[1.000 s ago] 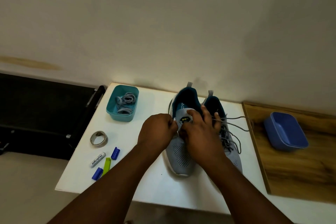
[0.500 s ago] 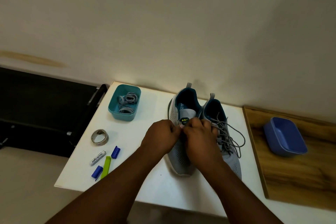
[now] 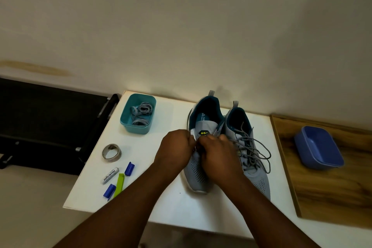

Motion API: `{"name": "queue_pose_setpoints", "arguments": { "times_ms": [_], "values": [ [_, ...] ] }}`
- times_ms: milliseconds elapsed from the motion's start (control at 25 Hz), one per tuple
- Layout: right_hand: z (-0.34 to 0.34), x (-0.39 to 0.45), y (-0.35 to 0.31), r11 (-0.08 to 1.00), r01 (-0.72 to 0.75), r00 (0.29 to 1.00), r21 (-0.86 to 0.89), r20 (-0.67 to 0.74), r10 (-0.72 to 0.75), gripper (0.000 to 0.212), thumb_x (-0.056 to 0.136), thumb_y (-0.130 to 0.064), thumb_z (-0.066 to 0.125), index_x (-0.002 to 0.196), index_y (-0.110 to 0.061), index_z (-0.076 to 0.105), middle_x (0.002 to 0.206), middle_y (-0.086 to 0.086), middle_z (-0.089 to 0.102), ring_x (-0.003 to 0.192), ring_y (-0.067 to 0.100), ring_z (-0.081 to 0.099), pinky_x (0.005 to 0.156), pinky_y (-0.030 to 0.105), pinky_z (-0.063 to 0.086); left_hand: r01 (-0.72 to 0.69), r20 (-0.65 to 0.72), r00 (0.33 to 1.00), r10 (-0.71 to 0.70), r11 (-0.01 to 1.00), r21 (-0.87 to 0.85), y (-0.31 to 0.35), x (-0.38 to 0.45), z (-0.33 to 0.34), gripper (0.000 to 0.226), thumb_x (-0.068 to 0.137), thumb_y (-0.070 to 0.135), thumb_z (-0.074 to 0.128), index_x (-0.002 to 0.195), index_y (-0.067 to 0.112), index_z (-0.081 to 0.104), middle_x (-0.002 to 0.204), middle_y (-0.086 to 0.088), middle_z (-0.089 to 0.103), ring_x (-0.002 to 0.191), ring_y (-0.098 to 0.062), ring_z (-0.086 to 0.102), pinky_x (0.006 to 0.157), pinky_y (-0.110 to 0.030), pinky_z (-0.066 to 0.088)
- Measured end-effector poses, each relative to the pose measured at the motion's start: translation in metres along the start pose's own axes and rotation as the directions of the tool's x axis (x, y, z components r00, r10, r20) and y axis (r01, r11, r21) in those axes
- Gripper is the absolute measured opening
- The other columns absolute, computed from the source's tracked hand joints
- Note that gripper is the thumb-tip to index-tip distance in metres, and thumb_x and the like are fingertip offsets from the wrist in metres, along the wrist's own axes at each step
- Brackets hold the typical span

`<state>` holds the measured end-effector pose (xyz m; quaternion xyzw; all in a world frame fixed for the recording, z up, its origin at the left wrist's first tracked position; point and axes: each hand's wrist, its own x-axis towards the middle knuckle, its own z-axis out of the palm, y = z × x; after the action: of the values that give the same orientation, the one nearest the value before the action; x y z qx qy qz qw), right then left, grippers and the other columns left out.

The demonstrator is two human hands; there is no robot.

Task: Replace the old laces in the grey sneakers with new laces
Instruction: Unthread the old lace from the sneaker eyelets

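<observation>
Hands: left hand [image 3: 177,148] and right hand [image 3: 218,155] have closed together, curled over the left sneaker [image 3: 198,169] throat, apparently pinching lace; the grip is hidden.
Right sneaker [image 3: 251,159]: old lace [image 3: 255,149] now slack, no longer stretched sideways.
Teal tub [image 3: 138,113]: new laces [image 3: 141,112] untouched, so unlacing continues.

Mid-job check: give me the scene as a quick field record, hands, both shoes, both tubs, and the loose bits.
left hand: fingers curled at left sneaker's tongue
right hand: same spot, fingers curled
left sneaker: lacing hidden by hands
right sneaker: grey lace loosened, still threaded
teal tub: holds grey laces
blue tub: on wooden board, looks empty
table: tape roll, battery, marker pieces
</observation>
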<state>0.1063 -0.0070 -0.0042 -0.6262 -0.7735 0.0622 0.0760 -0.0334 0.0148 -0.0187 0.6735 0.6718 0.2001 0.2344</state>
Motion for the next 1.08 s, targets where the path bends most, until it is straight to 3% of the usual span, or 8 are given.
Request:
{"name": "queue_pose_setpoints", "arguments": {
  "times_ms": [120,240,480,720,840,960,1080],
  "values": [
    [-0.002,0.006,0.001,1.000,0.007,0.999,-0.009,0.046,-0.007,0.015,0.097,-0.028,0.055,0.103,-0.030,0.068,0.106,-0.004,0.068,0.099,0.025,0.058,0.078,0.034,0.042,-0.004,-0.048,0.999,-0.001,0.994,-0.105,-0.001,-0.007,0.003,0.034,0.104,0.027,0.045,0.078,0.012,0.061,0.083,-0.010,0.068,0.081,-0.027,0.060,0.069,-0.035,0.037],
    [-0.005,0.013,0.010,0.988,0.037,0.991,0.149,0.118,-0.055,0.015,0.092,-0.028,0.063,0.096,-0.029,0.077,0.096,-0.004,0.072,0.091,0.021,0.065,0.077,0.033,0.052,0.015,-0.076,0.997,-0.030,0.980,-0.199,-0.003,-0.012,0.007,0.034,0.102,0.026,0.047,0.071,0.014,0.054,0.073,-0.007,0.064,0.071,-0.023,0.056,0.063,-0.035,0.035],
    [0.001,0.002,0.005,0.980,0.112,0.991,0.166,0.054,-0.123,0.016,0.097,-0.023,0.053,0.091,-0.018,0.067,0.090,0.004,0.068,0.085,0.025,0.060,0.073,0.035,0.044,0.098,-0.116,0.987,-0.111,0.989,-0.112,0.000,-0.007,0.005,0.034,0.098,0.024,0.048,0.067,0.012,0.050,0.062,-0.002,0.049,0.065,-0.023,0.051,0.061,-0.034,0.031],
    [-0.001,0.001,-0.002,0.992,-0.037,0.995,0.121,0.097,0.026,0.013,0.099,-0.020,0.054,0.091,-0.023,0.065,0.086,-0.001,0.063,0.081,0.019,0.060,0.068,0.030,0.039,0.090,-0.102,0.989,-0.105,0.986,-0.138,0.001,-0.009,0.009,0.038,0.100,0.022,0.047,0.063,0.015,0.043,0.061,0.000,0.045,0.061,-0.019,0.045,0.062,-0.031,0.029],
    [-0.004,0.005,-0.004,0.999,0.009,0.990,0.046,0.138,-0.015,0.014,0.095,-0.025,0.060,0.098,-0.027,0.073,0.092,-0.002,0.070,0.084,0.018,0.065,0.068,0.028,0.041,0.087,-0.051,0.994,-0.101,0.970,-0.229,-0.006,-0.009,0.011,0.038,0.099,0.023,0.048,0.063,0.010,0.050,0.060,-0.005,0.056,0.059,-0.019,0.051,0.060,-0.035,0.036],
    [-0.010,0.012,0.001,0.995,0.019,0.986,0.098,0.162,-0.034,0.015,0.092,-0.026,0.065,0.097,-0.030,0.078,0.093,-0.003,0.072,0.087,0.018,0.068,0.070,0.027,0.049,0.132,-0.012,0.990,-0.144,0.935,-0.329,-0.009,-0.010,0.011,0.043,0.094,0.035,0.043,0.067,0.007,0.060,0.064,-0.008,0.066,0.064,-0.023,0.063,0.069,-0.041,0.051],
    [-0.006,0.012,0.004,0.991,0.023,0.991,0.130,0.128,-0.040,0.014,0.093,-0.025,0.063,0.099,-0.026,0.076,0.096,-0.001,0.072,0.090,0.020,0.067,0.072,0.030,0.048,0.143,-0.005,0.988,-0.152,0.938,-0.316,-0.006,-0.008,0.009,0.040,0.097,0.033,0.043,0.067,0.009,0.056,0.068,-0.010,0.067,0.069,-0.025,0.062,0.071,-0.042,0.050]
  ]
}}
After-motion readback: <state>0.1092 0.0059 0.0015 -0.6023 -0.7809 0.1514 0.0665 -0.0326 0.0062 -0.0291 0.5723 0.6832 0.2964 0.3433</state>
